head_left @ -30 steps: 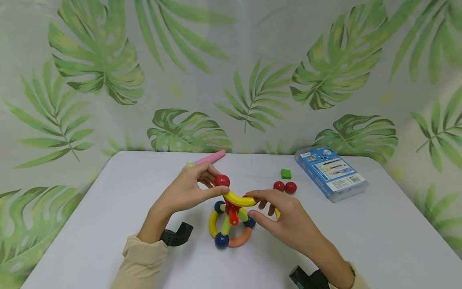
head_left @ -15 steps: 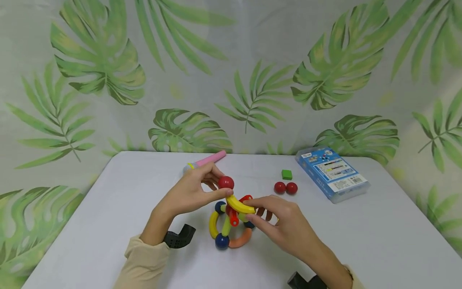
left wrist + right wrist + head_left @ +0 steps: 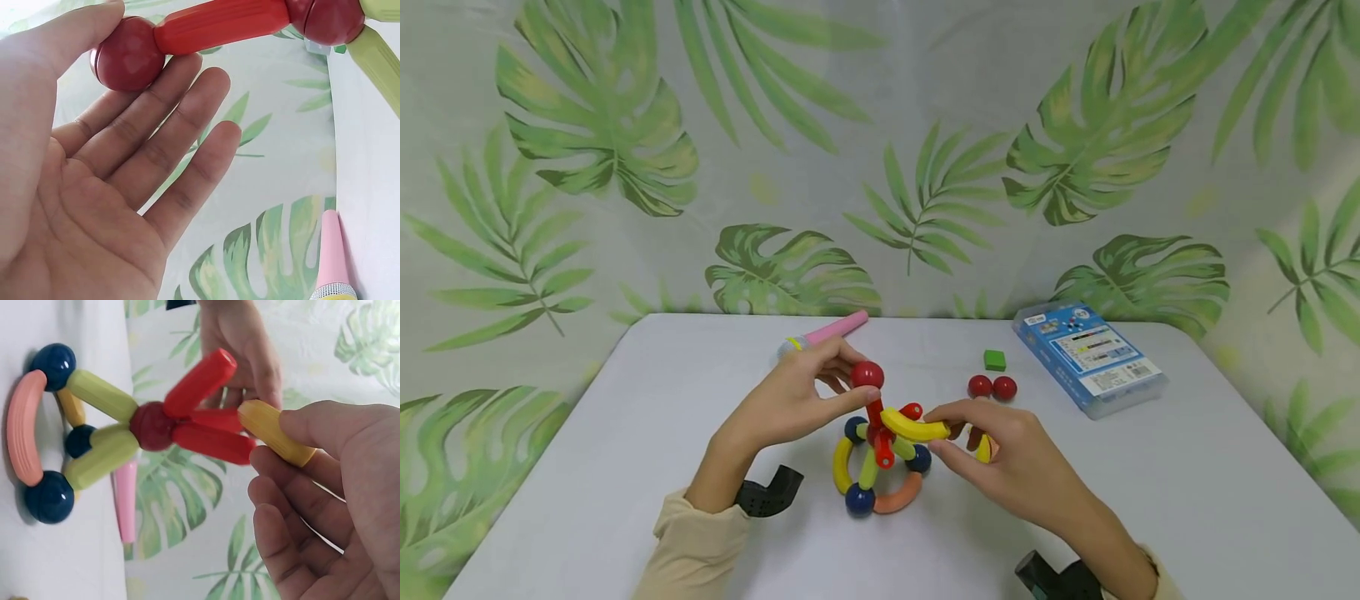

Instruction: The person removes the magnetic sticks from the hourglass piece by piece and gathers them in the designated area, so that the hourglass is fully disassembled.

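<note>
My left hand [image 3: 797, 396] pinches a red ball [image 3: 867, 374] between thumb and fingers. That ball sits on the end of a red rod [image 3: 222, 28], which rises from a magnetic stick-and-ball structure. In the structure, a dark red centre ball [image 3: 153, 427] joins red rods above to lime rods [image 3: 103, 392] below. Its base is a ring of blue balls [image 3: 860, 500] with yellow and salmon curved rods [image 3: 897, 497]. My right hand [image 3: 1003, 446] pinches a yellow curved rod [image 3: 917, 427] by one end; its other end is near the red rods, apart from the red ball.
Two red balls [image 3: 992, 387] and a green block [image 3: 995, 361] lie behind the right hand. Farther right is a blue-labelled plastic case [image 3: 1090, 358]. A pink toy microphone [image 3: 835, 327] lies at the table's back edge. Yellow and salmon pieces [image 3: 984, 450] show partly behind the right hand.
My right hand first tilted the yellow rod with its end at the red ball, then drew it right and away from the ball. My left hand stays on the ball, almost still.
</note>
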The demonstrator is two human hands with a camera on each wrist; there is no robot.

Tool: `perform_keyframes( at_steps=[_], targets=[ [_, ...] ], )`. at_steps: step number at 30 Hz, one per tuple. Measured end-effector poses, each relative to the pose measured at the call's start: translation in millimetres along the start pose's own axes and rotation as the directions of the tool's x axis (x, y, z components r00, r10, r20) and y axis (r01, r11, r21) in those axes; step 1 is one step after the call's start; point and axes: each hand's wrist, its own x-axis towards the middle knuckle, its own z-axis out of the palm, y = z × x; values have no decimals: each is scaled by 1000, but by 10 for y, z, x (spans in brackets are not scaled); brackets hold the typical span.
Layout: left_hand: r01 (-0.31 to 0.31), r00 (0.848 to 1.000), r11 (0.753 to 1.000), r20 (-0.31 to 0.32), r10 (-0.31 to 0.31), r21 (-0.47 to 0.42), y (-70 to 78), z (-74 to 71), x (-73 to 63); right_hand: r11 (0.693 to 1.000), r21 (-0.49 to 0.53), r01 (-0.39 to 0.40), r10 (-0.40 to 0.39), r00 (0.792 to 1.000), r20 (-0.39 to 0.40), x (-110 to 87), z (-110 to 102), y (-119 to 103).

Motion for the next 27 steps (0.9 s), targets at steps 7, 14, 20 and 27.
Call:
perform_keyframes(
  at_steps=[7,14,20,27],
  targets=[
    [0,1000,1000,-9,0,28,-2,-9,-10,999,-1,54,-54,996,-70,-14,-181,131],
    [6,1000,999,-14,-6,35,-25,-11,-21,997,-21,68,-70,993,-97,-27,-325,339],
    [7,1000,1000,-13,-7,25,-16,-14,-17,999,-20,-39,37,995,-88,-37,-431,521],
    [12,1000,1000,-12,-11,27,-2,-6,-20,995,28,-99,101,993,-56,-57,-491,689]
  ],
)
